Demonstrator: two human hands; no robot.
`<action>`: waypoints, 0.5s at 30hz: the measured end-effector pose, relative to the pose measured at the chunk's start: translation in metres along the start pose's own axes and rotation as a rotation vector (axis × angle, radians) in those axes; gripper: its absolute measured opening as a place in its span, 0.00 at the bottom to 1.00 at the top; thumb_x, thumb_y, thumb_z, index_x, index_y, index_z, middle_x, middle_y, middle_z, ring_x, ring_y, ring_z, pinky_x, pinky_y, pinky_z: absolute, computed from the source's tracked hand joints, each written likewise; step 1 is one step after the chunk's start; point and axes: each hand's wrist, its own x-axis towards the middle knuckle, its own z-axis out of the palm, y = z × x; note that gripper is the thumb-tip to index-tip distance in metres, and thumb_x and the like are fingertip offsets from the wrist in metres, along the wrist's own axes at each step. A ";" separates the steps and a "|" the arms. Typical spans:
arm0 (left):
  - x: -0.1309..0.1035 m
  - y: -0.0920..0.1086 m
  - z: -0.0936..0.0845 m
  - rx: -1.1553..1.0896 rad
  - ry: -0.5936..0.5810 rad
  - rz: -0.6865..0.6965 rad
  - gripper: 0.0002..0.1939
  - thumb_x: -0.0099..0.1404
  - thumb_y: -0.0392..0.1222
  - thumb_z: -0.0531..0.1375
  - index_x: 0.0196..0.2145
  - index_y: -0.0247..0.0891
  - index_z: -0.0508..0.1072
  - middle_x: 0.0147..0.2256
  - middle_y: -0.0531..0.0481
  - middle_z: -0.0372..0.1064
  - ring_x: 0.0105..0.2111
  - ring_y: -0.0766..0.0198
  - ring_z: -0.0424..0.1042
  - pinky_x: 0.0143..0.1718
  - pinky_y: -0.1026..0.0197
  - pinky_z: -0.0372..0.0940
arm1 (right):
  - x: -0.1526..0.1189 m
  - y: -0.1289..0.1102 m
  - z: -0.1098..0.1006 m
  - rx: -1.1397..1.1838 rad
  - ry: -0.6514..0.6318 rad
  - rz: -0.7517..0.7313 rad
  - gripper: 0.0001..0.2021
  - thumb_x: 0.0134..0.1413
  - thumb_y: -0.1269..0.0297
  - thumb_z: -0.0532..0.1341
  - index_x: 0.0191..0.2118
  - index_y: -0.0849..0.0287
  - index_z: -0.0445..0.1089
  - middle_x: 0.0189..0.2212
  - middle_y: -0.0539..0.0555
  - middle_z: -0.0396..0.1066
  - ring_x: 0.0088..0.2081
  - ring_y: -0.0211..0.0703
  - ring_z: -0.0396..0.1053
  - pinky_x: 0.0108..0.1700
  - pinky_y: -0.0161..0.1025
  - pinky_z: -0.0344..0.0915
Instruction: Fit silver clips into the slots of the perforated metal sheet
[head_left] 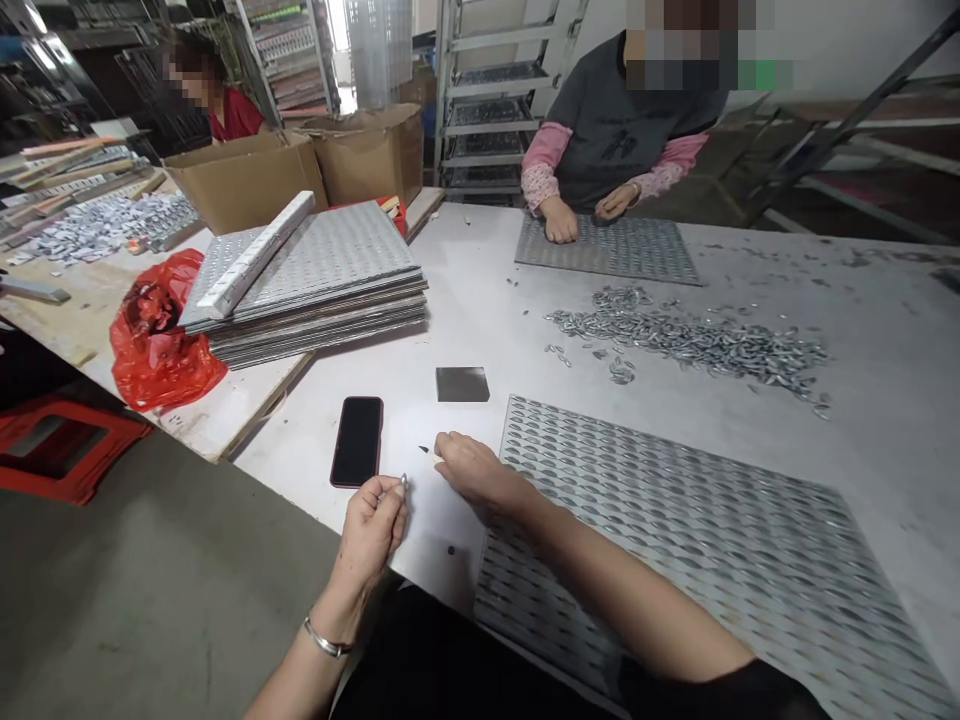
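Observation:
My left hand [371, 525] is closed in a pinch on a small silvery oval metal piece [405, 482], just off the table's near edge. My right hand [472, 468] is closed too, with its fingers over the table. A small dark pointed tip [424, 449] shows just left of those fingers; whether it belongs to something in them I cannot tell. Under my right forearm lies a grey panel [675, 500] with rows of leaf-shaped pieces or hollows. A black phone [357, 441] with a red edge lies beyond my left hand, and a dark grey block [462, 384] sits beyond my right.
Loose oval metal pieces [697, 342] are heaped beyond the panel. Across the table, a co-worker [622, 130] has both hands on a similar panel [637, 250]. At left are stacked panels [315, 300], a red plastic bag [161, 340] and cardboard boxes [247, 185]. Another person [232, 112] is farther back.

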 end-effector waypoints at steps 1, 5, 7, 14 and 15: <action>-0.001 0.000 0.000 0.004 -0.002 0.004 0.16 0.60 0.52 0.64 0.32 0.38 0.67 0.15 0.63 0.56 0.12 0.77 0.45 0.14 0.72 0.39 | -0.002 0.001 0.001 0.018 0.013 -0.010 0.06 0.60 0.72 0.56 0.43 0.61 0.66 0.42 0.60 0.71 0.42 0.47 0.68 0.42 0.38 0.60; -0.003 0.000 0.001 0.016 -0.010 0.023 0.16 0.61 0.53 0.63 0.32 0.37 0.67 0.16 0.61 0.58 0.12 0.76 0.45 0.13 0.71 0.38 | -0.022 -0.004 0.003 0.280 0.162 -0.042 0.07 0.64 0.71 0.49 0.43 0.61 0.62 0.36 0.56 0.70 0.37 0.43 0.67 0.40 0.37 0.60; -0.005 0.000 0.002 0.020 -0.021 0.031 0.16 0.61 0.53 0.63 0.32 0.37 0.67 0.16 0.61 0.57 0.13 0.76 0.45 0.13 0.71 0.39 | -0.037 -0.010 0.004 0.480 0.226 -0.013 0.07 0.65 0.68 0.48 0.44 0.60 0.60 0.31 0.52 0.69 0.31 0.42 0.66 0.37 0.38 0.60; -0.013 0.000 0.007 0.063 -0.086 0.049 0.14 0.62 0.52 0.62 0.32 0.37 0.68 0.15 0.62 0.56 0.13 0.76 0.45 0.15 0.70 0.40 | -0.077 -0.028 0.009 0.814 0.308 -0.101 0.15 0.68 0.59 0.47 0.39 0.58 0.69 0.38 0.54 0.72 0.41 0.43 0.68 0.46 0.39 0.62; -0.015 0.000 0.007 0.071 -0.093 0.054 0.14 0.62 0.51 0.62 0.32 0.37 0.69 0.14 0.62 0.56 0.13 0.76 0.46 0.15 0.70 0.40 | -0.080 -0.029 0.011 0.837 0.295 -0.077 0.14 0.67 0.59 0.49 0.37 0.58 0.69 0.34 0.52 0.71 0.38 0.42 0.68 0.42 0.38 0.62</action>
